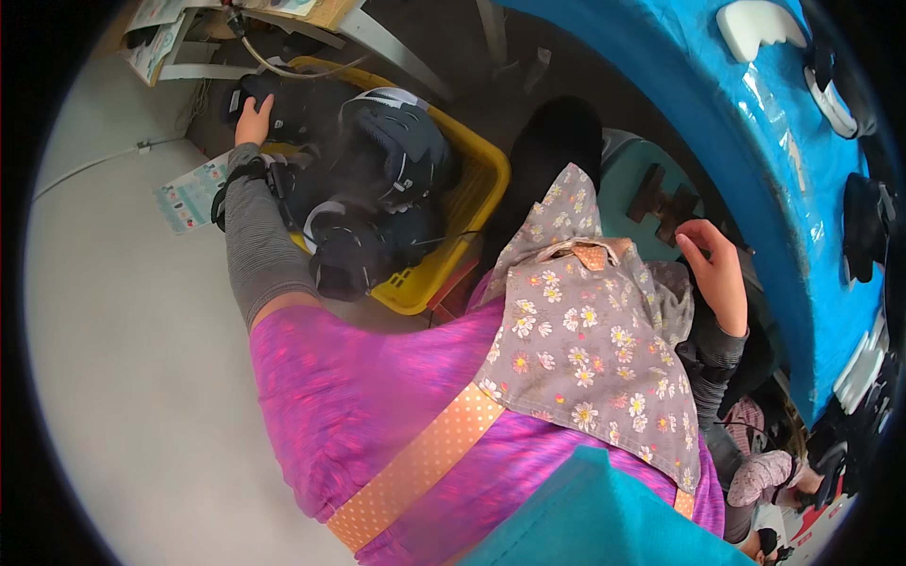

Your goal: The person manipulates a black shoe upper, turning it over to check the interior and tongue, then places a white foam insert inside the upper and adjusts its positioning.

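My left hand (253, 123) reaches out to the far left and grips a black padded piece (283, 106) at the basket's edge; its fingertips are partly hidden. Beneath and beside it, the yellow plastic basket (498, 179) holds a heap of black padded pieces (396, 146), some with white or grey edging. My right hand (719, 275) hangs at the right, fingers loosely bent and thumb apart, with nothing visible in it. Close to its fingertips, brown blocky pieces (665, 203) lie on a teal stool (628, 165).
A blue-covered table (755, 123) curves along the right, bearing white and black pieces (760, 28). A wooden-topped table (311, 14) stands at the far left, a hose hanging from it. A printed sheet (193, 193) is by the pale wall (123, 311). Another person's sleeve (760, 476) shows at lower right.
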Motion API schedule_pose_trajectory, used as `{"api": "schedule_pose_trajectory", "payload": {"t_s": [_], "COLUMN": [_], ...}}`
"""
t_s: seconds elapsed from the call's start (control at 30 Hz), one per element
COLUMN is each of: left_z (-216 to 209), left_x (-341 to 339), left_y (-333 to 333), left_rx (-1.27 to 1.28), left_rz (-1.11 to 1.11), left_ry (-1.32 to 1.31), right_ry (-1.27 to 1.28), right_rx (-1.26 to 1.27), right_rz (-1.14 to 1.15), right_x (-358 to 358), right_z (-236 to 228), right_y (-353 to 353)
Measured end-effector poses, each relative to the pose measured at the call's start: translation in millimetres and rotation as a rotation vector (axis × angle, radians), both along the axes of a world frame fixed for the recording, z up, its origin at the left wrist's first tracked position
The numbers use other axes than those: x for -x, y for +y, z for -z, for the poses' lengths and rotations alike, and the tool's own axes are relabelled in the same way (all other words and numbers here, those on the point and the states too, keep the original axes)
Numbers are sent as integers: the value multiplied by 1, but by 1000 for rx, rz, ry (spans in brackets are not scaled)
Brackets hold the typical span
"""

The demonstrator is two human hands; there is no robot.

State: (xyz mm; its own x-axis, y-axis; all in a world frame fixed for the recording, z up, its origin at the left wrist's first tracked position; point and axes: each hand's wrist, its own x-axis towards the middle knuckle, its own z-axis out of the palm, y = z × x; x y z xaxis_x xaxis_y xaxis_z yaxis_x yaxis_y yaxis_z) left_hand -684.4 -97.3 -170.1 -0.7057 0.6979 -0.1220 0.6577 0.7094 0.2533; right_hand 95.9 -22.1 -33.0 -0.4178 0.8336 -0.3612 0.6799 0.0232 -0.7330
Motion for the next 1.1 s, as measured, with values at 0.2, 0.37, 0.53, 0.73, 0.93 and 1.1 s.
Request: {"api": "schedule_pose_trajectory", "payload": {"t_s": [0.2,0.37,0.53,0.73,0.93,1.1], "left_z": [0,8,13,-3,-21,-2], "left_x": [9,-31,-8,-65,-50,-46], "left_y": [14,30,16,-8,-21,-24], "left_rx": [22,163,126,-247,25,142], "left_rz": [77,32,34,28,234,245], "left_ry": [9,73,91,-276,70,383], "right_ry": [-54,-66,-63,-9,7,17], "right_rx": [64,58,71,-44,-79,-68], "right_rz": [-34,-35,-68,-46,2,-20], "right_x": [-2,11,11,6,-21,-20], "right_z": [7,13,6,-2,9,13], "right_y": [-1,-1,-1,5,-8,-16]}}
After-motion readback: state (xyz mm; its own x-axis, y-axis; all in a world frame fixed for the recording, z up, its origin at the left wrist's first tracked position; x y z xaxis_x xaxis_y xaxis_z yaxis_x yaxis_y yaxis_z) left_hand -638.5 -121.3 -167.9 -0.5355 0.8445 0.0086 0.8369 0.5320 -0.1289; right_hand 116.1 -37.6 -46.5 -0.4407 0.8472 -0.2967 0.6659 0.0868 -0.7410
